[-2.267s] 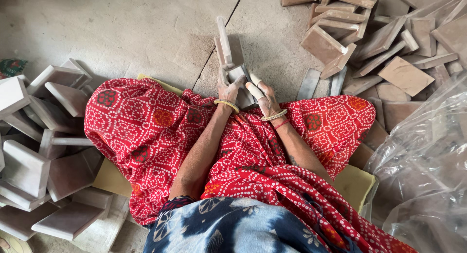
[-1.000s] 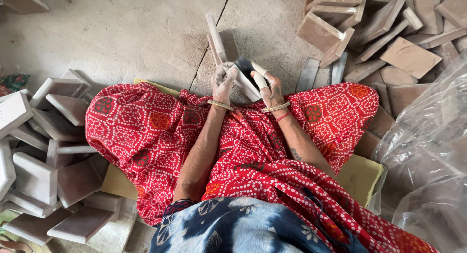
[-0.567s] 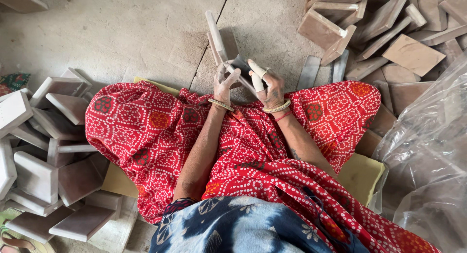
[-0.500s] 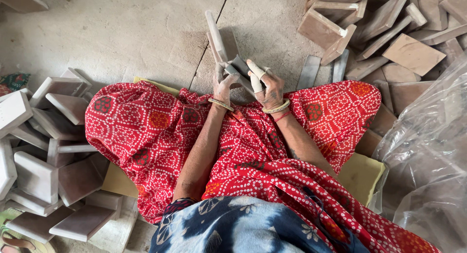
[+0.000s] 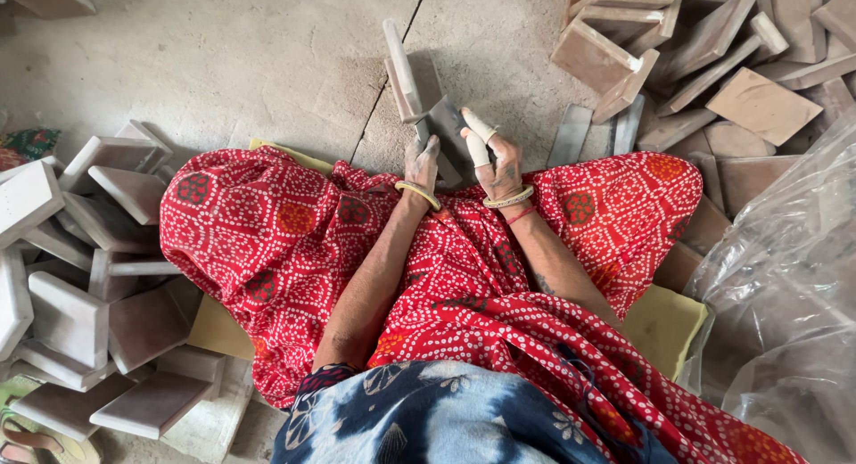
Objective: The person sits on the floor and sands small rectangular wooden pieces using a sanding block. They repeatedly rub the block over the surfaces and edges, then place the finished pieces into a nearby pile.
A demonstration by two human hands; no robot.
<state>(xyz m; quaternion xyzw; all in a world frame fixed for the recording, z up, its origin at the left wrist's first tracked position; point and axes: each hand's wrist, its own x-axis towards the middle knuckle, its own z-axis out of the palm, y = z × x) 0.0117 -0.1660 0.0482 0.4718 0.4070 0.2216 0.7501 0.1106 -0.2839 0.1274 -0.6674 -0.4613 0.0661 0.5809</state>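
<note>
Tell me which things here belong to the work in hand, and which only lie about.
In hand:
- left hand and right hand, both on the grey tile
- upright tiles beside it

Lying about:
- pale tiles
- brown tiles
- plastic sheet
- yellow cushion

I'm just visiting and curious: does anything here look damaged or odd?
Yes. Two fingers of the right hand are wrapped in white tape, which stands out. The brown tiles at upper right lie in a jumbled, tilted heap.

Pale tiles (image 5: 67,312) stacked left, clear plastic sheet (image 5: 785,321) (crumpled) — yellow cushion (image 5: 664,326)
</note>
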